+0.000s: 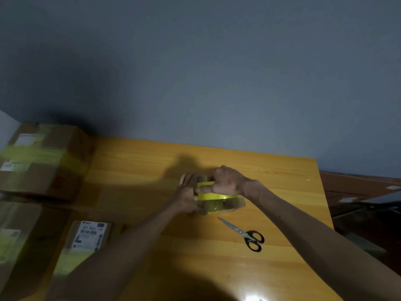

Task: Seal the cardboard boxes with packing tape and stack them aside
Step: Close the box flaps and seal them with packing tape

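Observation:
A small box (225, 204) wrapped in yellow-green packing tape sits in the middle of the wooden table (282, 181). My left hand (188, 194) grips its left end. My right hand (226, 180) curls over its top, thumb laid along a yellow tape strip. The tape roll itself cannot be made out. Black-handled scissors (249, 235) lie shut on the table just in front of the box. Taped cardboard boxes stand at the left: a large one (45, 161) at the back, a small labelled one (86, 242) near my left forearm, and another (15, 240) at the left edge.
A grey wall rises behind the table. Beyond the table's right edge lies a dark red floor (358, 187) with a grey object on it. Bare tabletop stretches to the right of the scissors and behind the box.

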